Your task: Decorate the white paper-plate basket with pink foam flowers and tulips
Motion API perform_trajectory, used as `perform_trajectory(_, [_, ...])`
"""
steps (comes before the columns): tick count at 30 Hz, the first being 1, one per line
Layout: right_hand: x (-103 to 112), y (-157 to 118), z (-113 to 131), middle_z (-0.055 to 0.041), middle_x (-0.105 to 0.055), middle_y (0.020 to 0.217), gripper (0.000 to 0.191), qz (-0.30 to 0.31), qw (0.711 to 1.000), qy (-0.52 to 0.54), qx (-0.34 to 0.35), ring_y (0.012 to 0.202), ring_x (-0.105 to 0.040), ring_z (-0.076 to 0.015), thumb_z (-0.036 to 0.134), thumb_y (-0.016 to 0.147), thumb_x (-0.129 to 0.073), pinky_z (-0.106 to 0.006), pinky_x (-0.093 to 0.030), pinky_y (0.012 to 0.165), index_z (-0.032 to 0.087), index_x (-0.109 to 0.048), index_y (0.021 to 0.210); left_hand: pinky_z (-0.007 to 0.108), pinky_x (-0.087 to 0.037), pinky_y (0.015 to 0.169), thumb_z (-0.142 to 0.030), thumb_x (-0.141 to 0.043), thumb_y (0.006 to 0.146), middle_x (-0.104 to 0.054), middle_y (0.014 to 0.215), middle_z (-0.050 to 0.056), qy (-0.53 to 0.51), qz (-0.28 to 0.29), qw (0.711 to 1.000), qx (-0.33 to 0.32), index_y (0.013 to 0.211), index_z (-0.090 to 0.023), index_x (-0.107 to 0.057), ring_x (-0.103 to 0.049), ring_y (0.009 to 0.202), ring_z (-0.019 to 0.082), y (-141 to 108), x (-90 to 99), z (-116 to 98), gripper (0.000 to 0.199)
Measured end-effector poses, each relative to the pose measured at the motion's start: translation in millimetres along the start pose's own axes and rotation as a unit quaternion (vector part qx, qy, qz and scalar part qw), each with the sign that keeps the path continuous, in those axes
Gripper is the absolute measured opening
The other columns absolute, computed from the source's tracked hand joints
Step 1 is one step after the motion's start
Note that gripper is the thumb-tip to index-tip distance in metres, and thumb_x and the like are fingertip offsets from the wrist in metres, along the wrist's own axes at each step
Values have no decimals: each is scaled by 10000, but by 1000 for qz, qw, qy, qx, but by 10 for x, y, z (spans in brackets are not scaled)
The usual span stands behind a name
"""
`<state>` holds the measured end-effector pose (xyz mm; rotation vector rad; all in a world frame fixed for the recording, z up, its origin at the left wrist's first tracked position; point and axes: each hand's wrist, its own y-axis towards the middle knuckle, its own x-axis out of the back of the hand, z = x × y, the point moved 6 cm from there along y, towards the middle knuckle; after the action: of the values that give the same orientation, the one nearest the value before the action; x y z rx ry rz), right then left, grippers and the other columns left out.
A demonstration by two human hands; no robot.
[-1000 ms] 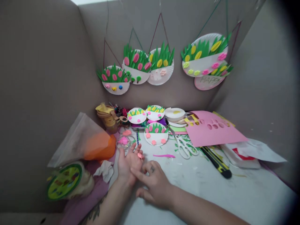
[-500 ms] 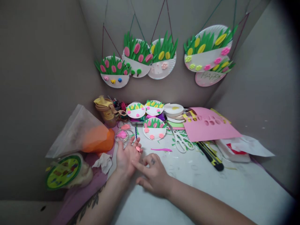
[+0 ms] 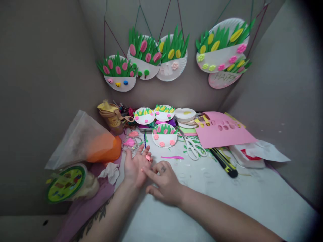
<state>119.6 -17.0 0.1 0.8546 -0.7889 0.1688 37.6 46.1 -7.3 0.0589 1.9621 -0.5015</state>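
Note:
My left hand (image 3: 136,169) lies palm up with its fingers loosely spread. A small lump of pink clay (image 3: 147,157) rests on its fingers. My right hand (image 3: 165,185) has its index finger stretched out, the tip touching the left palm. At that fingertip sits a tiny pink clay bit (image 3: 142,169); the thumb is held apart and the other fingers are bent. Beyond the hands stands a small paper-plate basket (image 3: 165,140) with pink tulips, green grass and pink clay flowers. A pink modelling tool (image 3: 172,157) lies in front of it.
White scissors (image 3: 194,149) and a black-yellow cutter (image 3: 224,163) lie to the right, near a pink sheet (image 3: 224,134). On the left are an orange clay bag (image 3: 104,148), a lidded tub (image 3: 67,185) and a crumpled tissue (image 3: 110,173). Decorated plates (image 3: 174,72) hang behind.
The view has shifted slightly, so things appear a little higher and further left. My right index fingertip stays on the left palm, and the tiny clay bit now shows beside it.

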Motion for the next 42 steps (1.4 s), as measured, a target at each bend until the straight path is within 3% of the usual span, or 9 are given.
perform_trajectory(6, [-21,-4,-12,-113,-512,971,639,14,999,-17,-25,878,-405,-251,577,887,-407,-417,-391,769,182,-395,1388,332,-499,603,-607,-264,876,-566,960,115,-2,10,1000,5,1000,-150,-530,-550,688,175,9,10,-4,543])
perform_trajectory(14, [-23,-10,17,-125,-516,998,639,11,1000,-29,-6,882,-411,-257,568,893,-399,-429,-393,767,164,-389,1388,337,-498,592,-611,-255,876,-573,959,117,2,8,1000,3,993,-147,-538,-551,679,179,8,1,-10,556])
perform_trajectory(18, [-11,-11,74,-91,-529,936,582,3,999,-41,36,846,-422,-240,578,888,-410,-413,-385,755,222,-449,1346,325,-489,562,-630,-216,870,-573,919,118,-4,0,1000,7,962,-146,-543,-546,658,177,21,16,-11,591])
perform_trajectory(23, [-20,-11,23,-114,-526,989,620,14,999,-50,2,874,-421,-247,587,873,-435,-420,-385,774,184,-452,1342,333,-495,591,-608,-249,878,-573,940,118,-6,8,1000,-2,978,-147,-542,-553,680,180,15,11,-31,555])
perform_trajectory(26, [-29,-12,37,-88,-516,948,627,16,999,-30,17,865,-418,-244,609,854,-453,-419,-384,780,233,-435,1355,329,-491,571,-624,-222,873,-572,937,120,-5,9,1000,5,964,-146,-546,-548,669,180,8,4,-21,584])
perform_trajectory(30, [-59,-14,-18,-107,-493,1022,719,40,998,-35,-27,925,-401,-264,623,821,-498,-437,-377,816,232,-357,1407,335,-494,591,-618,-257,871,-575,950,118,-2,17,1000,12,986,-146,-546,-547,674,176,12,-7,-4,565])
perform_trajectory(34, [-81,-28,20,-80,-476,962,735,52,998,-31,-4,873,-392,-245,676,791,-491,-426,-373,798,273,-377,1395,330,-490,574,-635,-233,865,-577,926,121,-3,15,1000,9,960,-142,-550,-546,669,180,29,7,-11,594])
perform_trajectory(38, [-96,-33,-12,-97,-462,1009,769,65,996,-53,-33,897,-381,-254,674,779,-513,-428,-365,800,276,-344,1415,339,-492,581,-631,-270,860,-586,936,118,-1,13,1000,21,956,-151,-555,-542,655,175,34,9,-1,567])
perform_trajectory(42, [-114,-37,-5,-60,-454,913,719,82,995,-41,-28,854,-388,-236,661,776,-534,-415,-366,787,318,-382,1389,321,-487,572,-629,-233,867,-585,917,124,-12,6,1000,9,940,-136,-559,-547,664,176,30,3,-23,595])
